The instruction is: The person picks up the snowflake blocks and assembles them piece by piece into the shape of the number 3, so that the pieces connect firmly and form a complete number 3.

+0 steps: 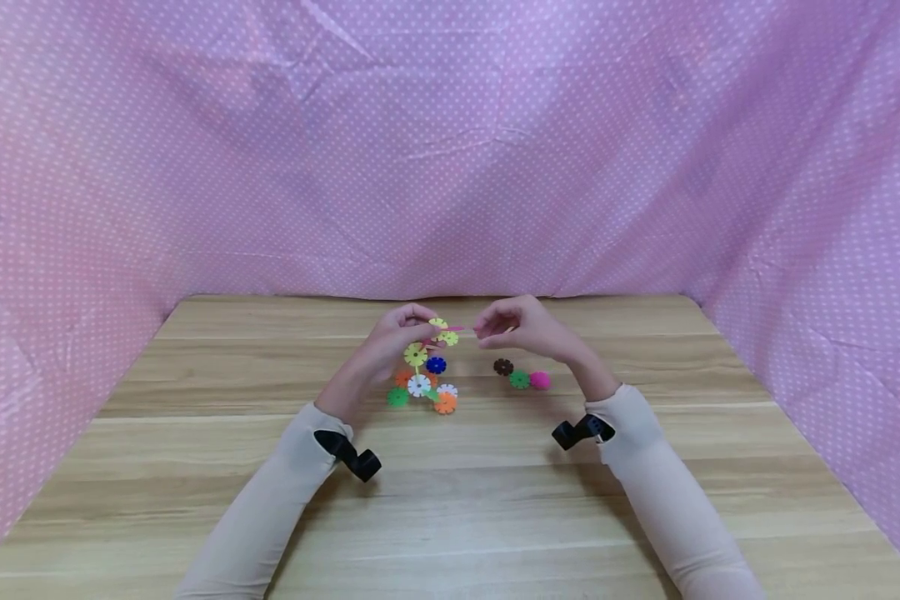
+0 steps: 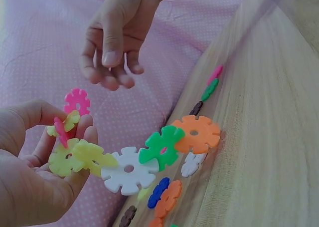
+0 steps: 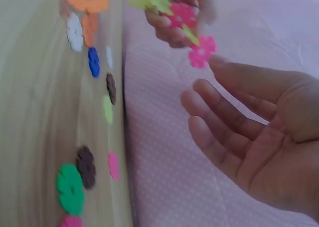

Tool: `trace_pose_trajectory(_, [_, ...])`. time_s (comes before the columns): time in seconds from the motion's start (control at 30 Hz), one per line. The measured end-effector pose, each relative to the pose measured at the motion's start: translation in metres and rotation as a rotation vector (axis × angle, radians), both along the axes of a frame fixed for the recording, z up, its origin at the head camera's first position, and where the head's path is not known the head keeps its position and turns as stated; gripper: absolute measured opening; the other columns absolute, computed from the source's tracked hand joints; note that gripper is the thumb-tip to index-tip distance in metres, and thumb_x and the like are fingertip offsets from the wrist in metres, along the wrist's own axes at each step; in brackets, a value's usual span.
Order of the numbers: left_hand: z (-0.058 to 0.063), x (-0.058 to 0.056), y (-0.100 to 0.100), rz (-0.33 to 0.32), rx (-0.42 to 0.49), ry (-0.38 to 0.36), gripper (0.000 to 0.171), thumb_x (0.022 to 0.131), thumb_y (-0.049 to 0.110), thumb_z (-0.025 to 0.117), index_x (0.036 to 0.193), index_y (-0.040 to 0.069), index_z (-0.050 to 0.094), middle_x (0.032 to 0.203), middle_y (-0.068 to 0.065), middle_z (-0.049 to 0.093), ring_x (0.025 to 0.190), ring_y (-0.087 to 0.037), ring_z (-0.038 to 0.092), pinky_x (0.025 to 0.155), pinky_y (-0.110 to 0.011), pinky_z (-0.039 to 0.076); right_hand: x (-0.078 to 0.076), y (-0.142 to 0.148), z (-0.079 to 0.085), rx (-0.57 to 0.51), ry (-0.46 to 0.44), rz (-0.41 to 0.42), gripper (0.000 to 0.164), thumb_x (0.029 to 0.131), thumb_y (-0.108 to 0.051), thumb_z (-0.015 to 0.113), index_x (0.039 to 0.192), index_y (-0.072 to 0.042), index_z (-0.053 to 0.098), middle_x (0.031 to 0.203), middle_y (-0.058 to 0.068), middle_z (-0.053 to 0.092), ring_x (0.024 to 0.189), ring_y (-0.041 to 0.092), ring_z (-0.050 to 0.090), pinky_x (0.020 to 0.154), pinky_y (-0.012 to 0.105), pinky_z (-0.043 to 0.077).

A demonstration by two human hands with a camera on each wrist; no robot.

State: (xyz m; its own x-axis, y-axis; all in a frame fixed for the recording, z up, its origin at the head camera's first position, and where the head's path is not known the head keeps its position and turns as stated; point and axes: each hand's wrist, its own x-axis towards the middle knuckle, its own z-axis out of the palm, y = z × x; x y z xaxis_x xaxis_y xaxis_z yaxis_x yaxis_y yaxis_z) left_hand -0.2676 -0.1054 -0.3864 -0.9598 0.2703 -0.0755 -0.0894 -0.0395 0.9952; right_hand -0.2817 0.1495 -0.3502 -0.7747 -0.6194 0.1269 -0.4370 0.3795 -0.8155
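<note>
Left sleeve (image 1: 266,508), between seven and eight o'clock in the head view, is pale beige, close-fitting; right sleeve (image 1: 675,500), toward four, matches. Left camera (image 1: 351,457) and right camera (image 1: 579,431) are black, seemingly round-ended.

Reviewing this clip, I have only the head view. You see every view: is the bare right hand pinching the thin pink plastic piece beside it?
Observer: No. In the left wrist view, the right hand holds nothing; a gap separates it from the pink, notched plastic disc.
Reviewer: I count one dark brown, notched plastic disc on the light wood-grain table. Is another hidden from me?
Observer: Yes. The right wrist view shows a second brown disc lying near a lime-yellow, notched plastic disc.
</note>
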Motion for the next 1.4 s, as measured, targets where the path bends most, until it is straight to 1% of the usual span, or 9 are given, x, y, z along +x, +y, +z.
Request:
trace_pose_trajectory(0.23, [-0.002,-0.001,0.001,0.015,-0.031,-0.002,0.013,0.097,0.005,0.064,0.109,0.006,0.061,0.088,0.004,0.065,0.079,-0.009,0.066,0.076,-0.02,0.054,-0.006,0.023,-0.002,0.136,-0.035,0.06,0.023,0.089,0.0,0.075,0.11,0.007,0.07,0.099,0.019,0.075,0.091,0.027,0.072,0.08,0.025,0.06])
trace_pose_trajectory(0.33, [-0.003,-0.001,0.0,0.006,-0.025,0.003,0.014,0.097,0.005,0.063,0.111,0.005,0.06,0.088,0.004,0.066,0.079,-0.008,0.068,0.076,-0.02,0.054,-0.006,0.033,-0.005,0.198,-0.048,0.082,0.023,0.087,0.001,0.076,0.109,0.007,0.07,0.096,0.017,0.074,0.089,0.025,0.071,0.079,0.025,0.06])
trace_pose_trajectory(0.47, [-0.002,-0.001,-0.001,-0.005,-0.004,0.005,0.014,0.099,0.004,0.061,0.112,0.004,0.058,0.087,0.004,0.068,0.077,-0.008,0.072,0.073,-0.019,0.056,-0.006,0.044,-0.01,0.254,-0.047,0.109,0.025,0.084,0.005,0.076,0.108,0.01,0.069,0.094,0.021,0.072,0.085,0.024,0.069,0.075,0.023,0.059])
trace_pose_trajectory(0.63, [0.0,0.001,-0.001,0.004,-0.019,-0.001,0.014,0.099,0.007,0.063,0.112,0.005,0.059,0.089,0.004,0.066,0.08,-0.008,0.07,0.075,-0.02,0.055,-0.007,0.057,-0.017,0.323,-0.038,0.117,0.027,0.082,0.005,0.079,0.106,0.011,0.069,0.095,0.024,0.072,0.083,0.024,0.068,0.072,0.023,0.058])
trace_pose_trajectory(0.8, [0.001,0.003,0.0,0.007,-0.021,-0.006,0.014,0.098,0.007,0.064,0.112,0.006,0.06,0.089,0.003,0.066,0.08,-0.008,0.069,0.076,-0.02,0.055,-0.008,0.066,-0.025,0.392,-0.095,0.107,0.029,0.081,0.001,0.081,0.106,0.008,0.069,0.096,0.023,0.07,0.086,0.025,0.065,0.076,0.024,0.055])
trace_pose_trajectory(0.97, [0.001,0.003,0.001,-0.007,-0.017,-0.008,0.015,0.1,0.007,0.061,0.114,0.004,0.058,0.093,-0.002,0.068,0.081,-0.011,0.071,0.074,-0.02,0.056,-0.01,0.071,-0.032,0.404,-0.128,0.113,0.032,0.079,0.002,0.083,0.106,0.009,0.067,0.093,0.021,0.066,0.086,0.025,0.061,0.074,0.022,0.052])
trace_pose_trajectory(1.13, [0.0,0.003,0.0,-0.025,-0.025,-0.013,0.017,0.1,0.007,0.061,0.116,0.003,0.058,0.099,-0.008,0.069,0.084,-0.013,0.072,0.076,-0.022,0.059,-0.013,0.073,-0.038,0.4,-0.121,0.112,0.031,0.079,0.002,0.083,0.105,0.006,0.068,0.091,0.018,0.064,0.084,0.02,0.058,0.071,0.02,0.05])
trace_pose_trajectory(1.3, [-0.001,0.002,-0.001,-0.043,-0.035,-0.018,0.017,0.101,0.01,0.061,0.117,0.003,0.058,0.094,0.0,0.07,0.086,-0.013,0.072,0.079,-0.022,0.058,-0.014,0.074,-0.043,0.381,-0.093,0.12,0.027,0.08,-0.001,0.083,0.103,0.003,0.07,0.089,0.015,0.065,0.082,0.018,0.056,0.071,0.021,0.049])
trace_pose_trajectory(1.4, [-0.002,0.001,-0.002,-0.049,-0.041,-0.019,0.018,0.101,0.011,0.061,0.117,0.004,0.058,0.094,0.001,0.07,0.087,-0.015,0.072,0.079,-0.022,0.057,-0.016,0.075,-0.047,0.367,-0.058,0.131,0.025,0.081,-0.003,0.083,0.101,0.003,0.071,0.087,0.015,0.065,0.08,0.017,0.056,0.07,0.021,0.048])
